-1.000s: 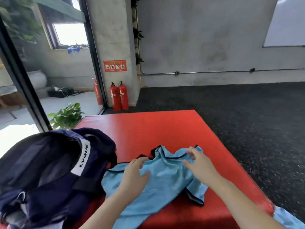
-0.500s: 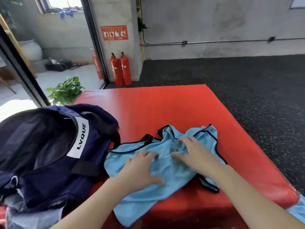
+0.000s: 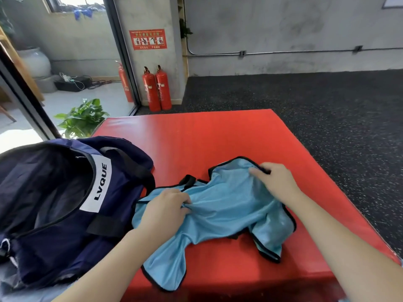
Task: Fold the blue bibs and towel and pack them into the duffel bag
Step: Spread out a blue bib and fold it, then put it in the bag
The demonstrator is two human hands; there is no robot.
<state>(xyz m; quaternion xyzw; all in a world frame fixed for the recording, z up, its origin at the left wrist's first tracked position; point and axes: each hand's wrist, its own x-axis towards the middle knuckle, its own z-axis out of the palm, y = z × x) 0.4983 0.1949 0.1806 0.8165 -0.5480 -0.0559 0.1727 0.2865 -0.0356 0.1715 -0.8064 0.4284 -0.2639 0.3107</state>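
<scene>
With the left hand (image 3: 162,211) bunching the blue bib (image 3: 220,205) and the right hand (image 3: 275,183) pinching its black-trimmed edge, draw both hands apart — flatten it mid-mat (image 3: 196,136) before creasing.

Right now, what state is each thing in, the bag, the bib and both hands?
duffel bag: unzipped, mouth open
blue bib: crumpled, unfolded, on the red mat
left hand: pinching a bunch of the bib
right hand: gripping the bib's far edge

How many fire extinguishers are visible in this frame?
3. Two fire extinguishers stand side by side against the concrete pillar; a third shows at the glass door, left of them. Others may be out of view.
</scene>
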